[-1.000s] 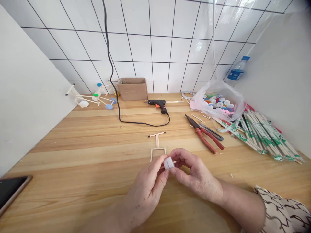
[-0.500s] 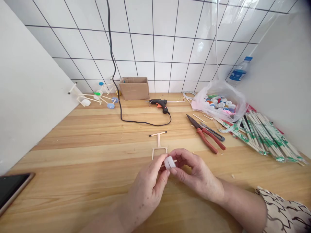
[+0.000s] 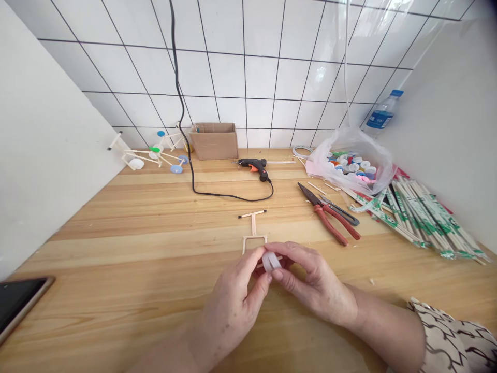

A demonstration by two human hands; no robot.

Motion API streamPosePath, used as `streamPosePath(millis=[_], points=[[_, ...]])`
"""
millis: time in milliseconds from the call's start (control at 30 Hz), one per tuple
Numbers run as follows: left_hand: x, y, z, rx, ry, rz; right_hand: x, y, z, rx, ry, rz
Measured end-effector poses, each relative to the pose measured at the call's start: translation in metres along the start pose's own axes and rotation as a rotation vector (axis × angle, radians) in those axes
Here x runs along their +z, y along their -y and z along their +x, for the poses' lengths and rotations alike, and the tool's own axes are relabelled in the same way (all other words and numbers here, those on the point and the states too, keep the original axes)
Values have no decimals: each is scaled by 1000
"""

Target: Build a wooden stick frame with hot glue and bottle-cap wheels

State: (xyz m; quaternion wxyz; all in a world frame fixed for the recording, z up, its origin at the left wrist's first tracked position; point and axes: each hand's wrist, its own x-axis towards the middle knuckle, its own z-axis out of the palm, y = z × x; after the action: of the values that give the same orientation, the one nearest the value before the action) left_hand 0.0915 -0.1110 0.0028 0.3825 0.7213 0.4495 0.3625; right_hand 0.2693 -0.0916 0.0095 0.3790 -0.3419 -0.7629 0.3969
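Both my hands are raised over the wooden tabletop, pinching a small white bottle cap (image 3: 271, 262) between their fingertips. My left hand (image 3: 229, 305) holds it from the near left, and my right hand (image 3: 312, 280) closes on it from the right. A thin wooden stick pokes out of the cap, partly hidden by my fingers. Just beyond my fingers lies a flat T-shaped frame of wooden sticks (image 3: 253, 227), with its near end almost behind my left fingertips.
Behind the frame lie a black hot glue gun (image 3: 250, 166) and its cable. To the right are red-handled pliers (image 3: 330, 220), a bag of bottle caps (image 3: 349, 166) and wrapped stick bundles (image 3: 430, 223). Stick-and-cap wheeled models (image 3: 151, 155), a cardboard box (image 3: 215, 141) and a phone (image 3: 19, 303) also sit there.
My right fingers have shifted on the cap and now cover more of its right side. The cap stays in both hands, and the view has barely moved.
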Motion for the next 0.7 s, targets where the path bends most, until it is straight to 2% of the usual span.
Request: streamPosePath(millis=[467,700], points=[[2,0,1,-47,-19,13,0,2,2,-2,-47,-29],[1,0,-2,-8,-45,26,-4,8,1,20,16,-17]])
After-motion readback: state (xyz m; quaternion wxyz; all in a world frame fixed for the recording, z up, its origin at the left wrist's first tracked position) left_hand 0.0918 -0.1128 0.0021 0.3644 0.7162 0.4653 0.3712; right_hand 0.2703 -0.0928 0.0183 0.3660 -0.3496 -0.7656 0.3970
